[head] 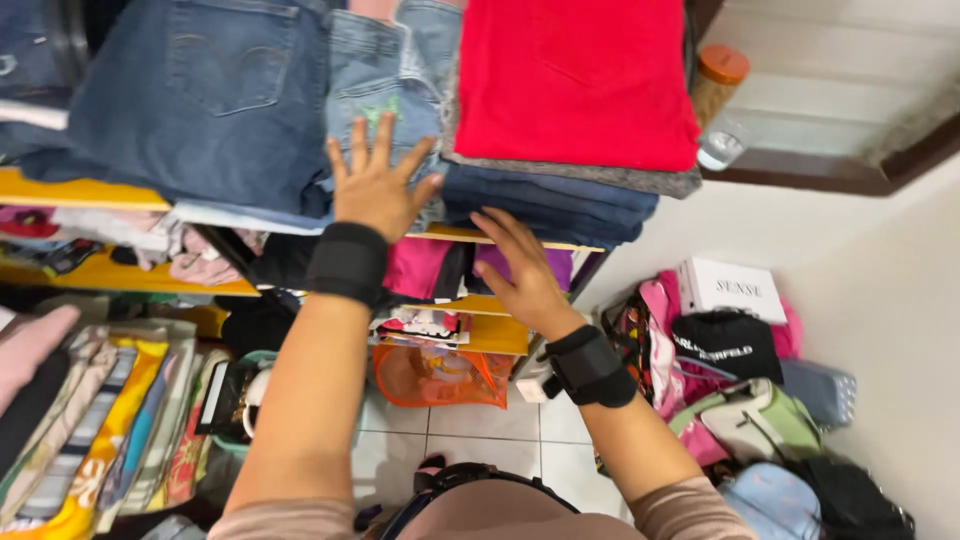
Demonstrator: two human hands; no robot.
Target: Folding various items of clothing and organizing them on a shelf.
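My left hand (378, 180) lies flat with fingers spread on the front of a folded light-blue pair of jeans (385, 75) on the top yellow shelf (80, 190). My right hand (520, 265) reaches with loose fingers under the stack of dark-blue folded clothes (550, 205), at the shelf's front edge. A red folded cloth (575, 75) tops that stack, over a grey layer. Dark-blue jeans (210, 90) sit left of the light pair. Both wrists wear black bands.
Lower yellow shelves (495, 335) hold pink and purple garments. An orange mesh bag (440, 375) hangs below. Folded patterned cloths (100, 420) pile at the left. Bags, a white box (735, 290) and a black cap (725, 345) crowd the right floor. A jar (718, 80) stands on the window sill.
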